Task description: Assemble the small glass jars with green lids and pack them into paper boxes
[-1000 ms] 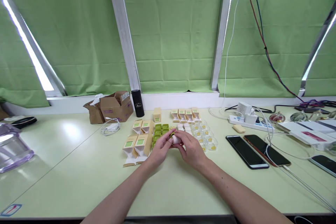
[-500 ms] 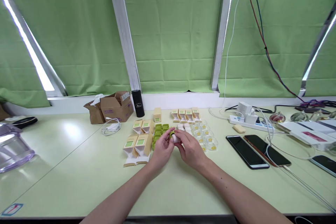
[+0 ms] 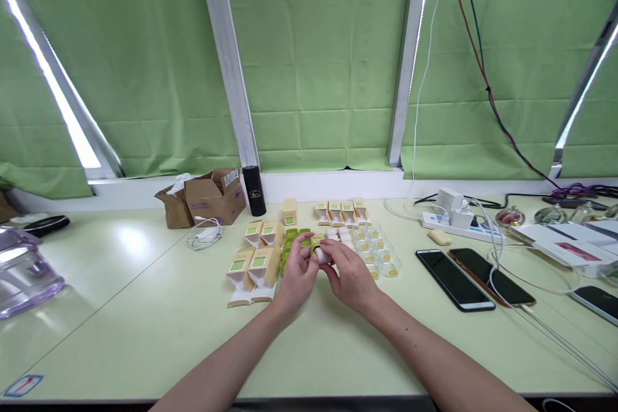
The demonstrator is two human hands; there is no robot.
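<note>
Between my fingertips, in the middle of the head view, is a small white, rounded piece [image 3: 322, 257] with a green part against its upper left side. My left hand [image 3: 296, 275] grips it from the left, fingers curled. My right hand [image 3: 355, 275] pinches it from the right. Fingers cover much of it, so whether the two parts are joined I cannot tell. Just behind my left hand are several small green cups [image 3: 291, 233]. Small white pieces [image 3: 344, 232] lie behind my right hand, beside clear plastic trays [image 3: 390, 265] with yellow pieces inside.
Open cream boxes [image 3: 258, 261] stand left of my hands, others [image 3: 347, 209] at the back. Further left are a black cylinder [image 3: 254, 191] and a cardboard box [image 3: 215, 198]. Phones [image 3: 456, 279], a power strip [image 3: 458, 226] and white cables lie to the right.
The piece has turned slightly between my fingers, and the fingers of my left hand have shifted a little upward. Everything else on the table stays in place.
</note>
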